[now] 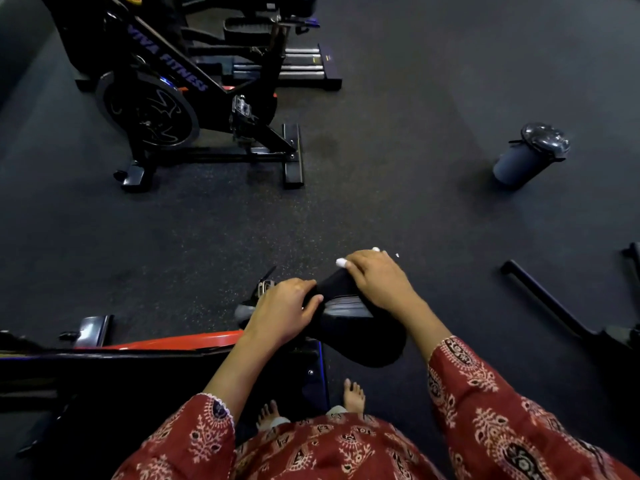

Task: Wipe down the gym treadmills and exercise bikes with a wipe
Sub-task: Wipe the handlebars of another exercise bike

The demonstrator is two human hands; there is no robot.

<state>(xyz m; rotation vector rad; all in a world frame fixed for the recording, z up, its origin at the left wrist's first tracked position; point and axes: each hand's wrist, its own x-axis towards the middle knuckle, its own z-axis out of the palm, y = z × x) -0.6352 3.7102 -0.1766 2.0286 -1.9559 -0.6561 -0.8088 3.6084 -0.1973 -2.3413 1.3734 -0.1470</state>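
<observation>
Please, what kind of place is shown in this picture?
Most likely a gym. A black spin bike marked "VIVA FITNESS" stands on dark speckled flooring, with the saddle of a second bike nearby.

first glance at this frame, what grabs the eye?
Both hands meet on a black bike saddle at lower centre. The left hand grips its side, and the right hand holds a white wipe against its far end. A black exercise bike lettered VIVA FITNESS stands upper left, and a dark lidded canister sits alone on the floor at right.
</observation>
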